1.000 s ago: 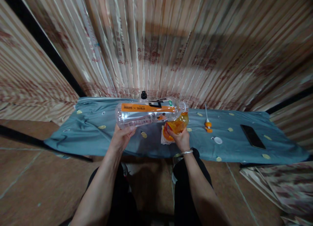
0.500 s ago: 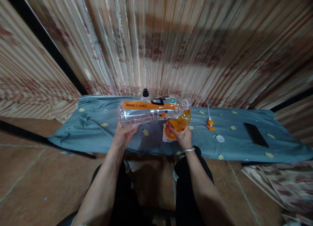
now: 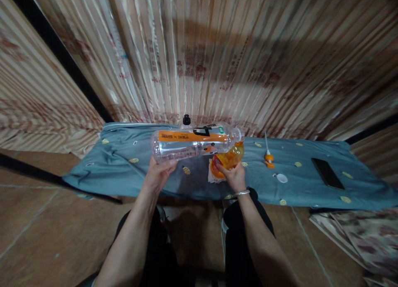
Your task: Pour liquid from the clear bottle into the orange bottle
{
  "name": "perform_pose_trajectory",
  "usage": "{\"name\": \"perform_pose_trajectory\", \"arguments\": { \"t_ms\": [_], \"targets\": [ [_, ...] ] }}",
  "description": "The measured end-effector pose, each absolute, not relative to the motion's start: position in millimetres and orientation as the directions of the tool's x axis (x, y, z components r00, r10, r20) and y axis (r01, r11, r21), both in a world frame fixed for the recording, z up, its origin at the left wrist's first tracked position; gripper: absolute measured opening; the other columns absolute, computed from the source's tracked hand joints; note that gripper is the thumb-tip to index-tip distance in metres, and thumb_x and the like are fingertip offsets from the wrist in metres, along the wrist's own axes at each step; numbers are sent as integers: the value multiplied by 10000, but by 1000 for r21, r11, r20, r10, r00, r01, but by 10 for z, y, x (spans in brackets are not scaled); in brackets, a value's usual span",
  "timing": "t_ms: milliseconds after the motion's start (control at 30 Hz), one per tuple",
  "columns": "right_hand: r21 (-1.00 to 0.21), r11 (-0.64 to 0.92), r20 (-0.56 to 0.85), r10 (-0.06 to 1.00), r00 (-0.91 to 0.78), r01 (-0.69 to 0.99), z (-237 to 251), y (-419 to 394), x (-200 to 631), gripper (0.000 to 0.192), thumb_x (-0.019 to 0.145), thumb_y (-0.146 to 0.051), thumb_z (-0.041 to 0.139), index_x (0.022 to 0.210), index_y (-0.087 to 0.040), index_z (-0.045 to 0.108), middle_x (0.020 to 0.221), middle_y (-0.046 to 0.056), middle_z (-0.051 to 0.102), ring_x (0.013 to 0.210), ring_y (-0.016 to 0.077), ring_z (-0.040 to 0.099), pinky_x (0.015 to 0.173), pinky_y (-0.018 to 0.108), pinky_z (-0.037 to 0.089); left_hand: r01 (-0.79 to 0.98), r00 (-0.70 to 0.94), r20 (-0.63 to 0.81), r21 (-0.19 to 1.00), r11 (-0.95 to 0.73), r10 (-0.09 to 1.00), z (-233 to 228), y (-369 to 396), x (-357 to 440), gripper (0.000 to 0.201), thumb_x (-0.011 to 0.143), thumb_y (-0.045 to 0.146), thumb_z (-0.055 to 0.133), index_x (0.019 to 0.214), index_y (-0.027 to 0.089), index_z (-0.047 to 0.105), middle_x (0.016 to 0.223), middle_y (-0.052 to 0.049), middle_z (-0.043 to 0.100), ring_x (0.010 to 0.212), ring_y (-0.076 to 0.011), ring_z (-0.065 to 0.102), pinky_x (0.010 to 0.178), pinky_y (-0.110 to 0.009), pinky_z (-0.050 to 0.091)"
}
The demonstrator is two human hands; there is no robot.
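Note:
My left hand (image 3: 161, 171) grips the base end of a clear plastic bottle (image 3: 192, 141) with an orange and silver label. That bottle lies nearly level in the air, its uncapped neck pointing right. Under the neck, my right hand (image 3: 235, 176) is wrapped round an orange-tinted bottle (image 3: 228, 158) with a red label, tilted up to the right. The two mouths are close together; whether they touch I cannot tell. A pale folded cloth (image 3: 214, 178) lies beneath the orange bottle. Behind the clear bottle shows a black bottle top (image 3: 186, 119), its body mostly hidden.
An orange pump head with a tube (image 3: 269, 158) lies right of my hands. Beside it is a small white cap (image 3: 282, 178), and farther right a black phone (image 3: 327, 173). The blue cloth (image 3: 108, 167) covers a narrow surface before a striped curtain (image 3: 211, 51).
The whole view has shifted slightly. Both hands keep their grips, and the clear bottle stays almost level over the orange one.

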State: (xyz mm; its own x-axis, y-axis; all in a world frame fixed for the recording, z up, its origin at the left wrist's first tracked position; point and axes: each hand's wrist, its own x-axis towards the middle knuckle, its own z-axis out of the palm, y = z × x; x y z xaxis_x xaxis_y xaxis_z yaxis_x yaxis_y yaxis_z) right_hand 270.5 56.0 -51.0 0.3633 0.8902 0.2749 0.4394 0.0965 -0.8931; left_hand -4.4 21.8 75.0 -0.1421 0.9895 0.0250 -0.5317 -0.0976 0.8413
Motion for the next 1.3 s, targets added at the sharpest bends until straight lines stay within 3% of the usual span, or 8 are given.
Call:
{"name": "perform_pose_trajectory", "arguments": {
  "t_ms": [233, 500, 767, 1300],
  "targets": [
    [-925, 62, 215, 898, 383, 375, -466, 560, 2695, 734, 586, -623, 927, 1144, -228, 659, 1095, 121, 835, 1035, 358, 791, 948, 524, 625, -541, -151, 6, 836, -88, 988, 777, 210, -23, 390, 417, 135, 910, 752, 176, 714, 648, 16, 661, 514, -82, 484, 460, -194, 347],
    [-934, 47, 197, 896, 397, 355, -438, 555, 2682, 784, 541, -623, 944, 1147, -218, 653, 1152, 151, 823, 1075, 382, 783, 993, 552, 609, -552, -141, 24, 828, -98, 990, 780, 210, -18, 406, 429, 134, 906, 770, 166, 688, 619, 24, 607, 501, -77, 474, 443, -195, 338],
    [-922, 58, 217, 896, 386, 384, -468, 554, 2700, 756, 583, -633, 932, 1151, -214, 663, 1098, 130, 834, 1052, 365, 788, 936, 509, 628, -556, -151, 10, 826, -93, 989, 747, 218, -28, 447, 428, 138, 911, 818, 182, 697, 667, 25, 652, 530, -90, 521, 470, -192, 374],
    [-929, 54, 202, 903, 378, 367, -466, 563, 2704, 764, 585, -630, 934, 1166, -213, 665, 1125, 145, 827, 1080, 386, 782, 936, 533, 631, -551, -161, 14, 829, -101, 987, 798, 206, -1, 341, 428, 125, 890, 706, 187, 702, 608, 35, 629, 502, -80, 477, 455, -192, 362]
  ]
}}
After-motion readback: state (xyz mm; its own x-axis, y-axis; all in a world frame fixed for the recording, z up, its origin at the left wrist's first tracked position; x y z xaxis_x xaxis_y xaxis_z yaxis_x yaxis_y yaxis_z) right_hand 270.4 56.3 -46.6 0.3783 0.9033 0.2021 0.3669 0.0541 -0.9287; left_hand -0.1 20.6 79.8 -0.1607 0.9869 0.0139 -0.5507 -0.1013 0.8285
